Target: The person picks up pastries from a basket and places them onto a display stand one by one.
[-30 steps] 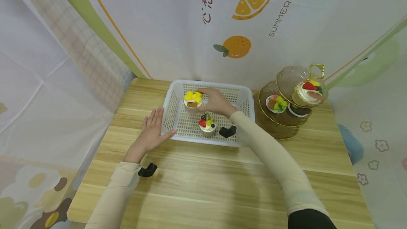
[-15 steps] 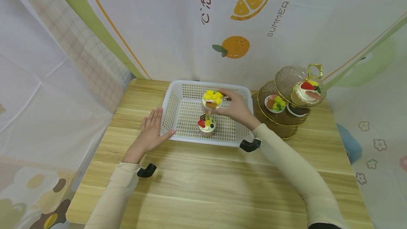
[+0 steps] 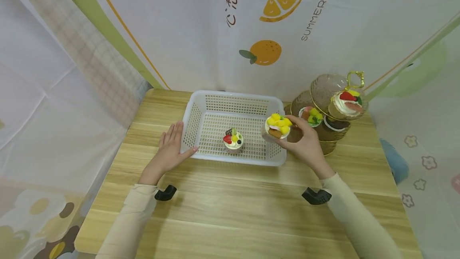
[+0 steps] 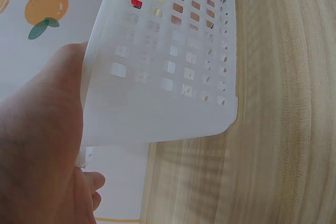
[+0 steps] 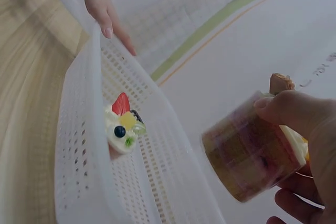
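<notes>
A mango-topped cupcake (image 3: 276, 127) in a clear cup is gripped by my right hand (image 3: 304, 141), over the right end of the white plastic basket (image 3: 237, 161). The right wrist view shows that cup (image 5: 252, 145) tilted, with thumb and fingers around it. Inside the basket stands a second cupcake (image 3: 233, 142) with strawberry, blueberry and cream on top. My left hand (image 3: 169, 151) lies at the basket's left end, fingers extended and thumb on the front corner. Up close in the left wrist view, the left hand (image 4: 42, 129) touches the basket rim; most of its fingers are hidden.
Just right of the basket is a tiered dessert stand (image 3: 325, 81) with gold rims and a gold handle. A strawberry cream cake (image 3: 346, 103) sits on its upper tier, and a fruit-topped cup (image 3: 312, 116) lower down. A printed curtain (image 3: 201, 43) hangs behind the wooden table (image 3: 223, 211).
My right hand has carried the mango-topped cupcake rightward, from the basket's left part to above its right end. The left hand, basket and strawberry cupcake stay in place.
</notes>
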`<state>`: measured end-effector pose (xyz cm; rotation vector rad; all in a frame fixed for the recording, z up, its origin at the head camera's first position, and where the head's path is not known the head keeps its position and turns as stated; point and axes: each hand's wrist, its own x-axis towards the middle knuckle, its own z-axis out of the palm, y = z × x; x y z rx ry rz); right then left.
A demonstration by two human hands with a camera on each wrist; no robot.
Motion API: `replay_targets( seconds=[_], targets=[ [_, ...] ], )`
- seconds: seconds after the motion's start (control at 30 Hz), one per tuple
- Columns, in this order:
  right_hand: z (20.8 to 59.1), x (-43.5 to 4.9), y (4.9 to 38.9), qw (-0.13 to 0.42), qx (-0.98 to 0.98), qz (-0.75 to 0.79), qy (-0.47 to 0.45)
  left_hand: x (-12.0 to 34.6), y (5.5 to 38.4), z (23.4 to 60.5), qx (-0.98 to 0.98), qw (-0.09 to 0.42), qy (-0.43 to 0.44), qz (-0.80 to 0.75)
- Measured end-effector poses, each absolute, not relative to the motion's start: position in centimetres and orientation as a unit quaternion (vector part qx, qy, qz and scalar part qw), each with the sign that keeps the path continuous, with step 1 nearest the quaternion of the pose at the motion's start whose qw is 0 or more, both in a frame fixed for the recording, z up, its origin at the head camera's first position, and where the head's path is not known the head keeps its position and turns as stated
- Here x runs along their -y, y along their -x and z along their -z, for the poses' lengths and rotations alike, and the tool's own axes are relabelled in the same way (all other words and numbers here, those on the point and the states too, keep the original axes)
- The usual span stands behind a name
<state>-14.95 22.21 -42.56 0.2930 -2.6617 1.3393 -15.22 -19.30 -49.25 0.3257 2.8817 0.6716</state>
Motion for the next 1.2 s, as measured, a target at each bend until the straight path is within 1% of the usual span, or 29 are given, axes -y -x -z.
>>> replay_targets(
  seconds=[0.2, 0.4, 0.53, 0.73, 0.97, 1.2],
  targets=[
    [43.6, -24.8, 11.8, 0.123, 0.883, -0.450, -0.055, 19.4, 15.3, 49.2, -0.965, 0.077, -0.109, -0.224],
    [44.2, -26.4, 9.0, 0.126, 0.874, -0.468, 0.011, 19.4, 15.1, 48.9, -0.964, 0.081, -0.110, -0.227],
    [45.4, -27.0, 8.1, 0.125, 0.864, -0.484, 0.054, 19.4, 15.1, 48.8, -0.965, 0.078, -0.106, -0.226],
    [48.4, -27.3, 8.3, 0.116, 0.858, -0.492, 0.089, 19.4, 15.1, 49.0, -0.964, 0.079, -0.107, -0.230],
    [50.9, -27.1, 9.7, 0.081, 0.857, -0.490, 0.137, 19.4, 15.2, 49.2, -0.964, 0.079, -0.110, -0.229],
    [52.1, -26.9, 11.2, 0.093, 0.841, -0.514, 0.143, 19.5, 15.1, 49.3, -0.964, 0.075, -0.111, -0.230]
  ],
)
